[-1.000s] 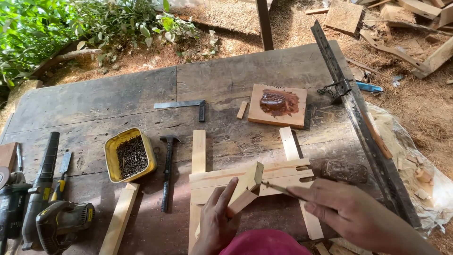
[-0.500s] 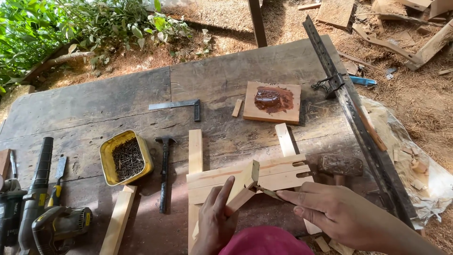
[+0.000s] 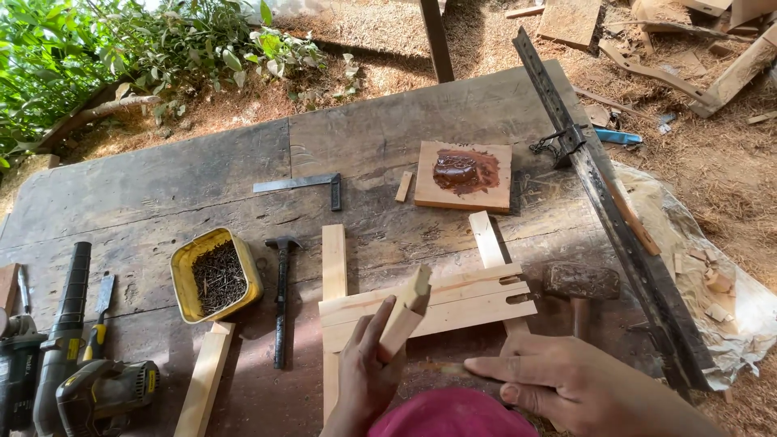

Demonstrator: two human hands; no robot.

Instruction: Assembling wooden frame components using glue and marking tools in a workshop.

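The left hand [image 3: 368, 368] grips a wood stick [image 3: 407, 311], now lifted above the frame [image 3: 429, 307]; the right hand [image 3: 566, 380], half-closed, has drawn its thin stick [image 3: 441, 366] nearer.

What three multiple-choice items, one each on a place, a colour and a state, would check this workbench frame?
1. Where does the hammer lie?
A. Right beside the tin of nails
B. On the glue board
C. On the ground

2. What colour is the tin?
A. Blue
B. Yellow
C. White

3. How does the left hand hold the short wood block?
A. Flat on the bench
B. Raised and tilted over the wooden frame
C. Not at all

Answers: 1 A, its black handle runs alongside the tin; 2 B, the rim and walls are yellow; 3 B, the fingers wrap its lower end while its top points up.
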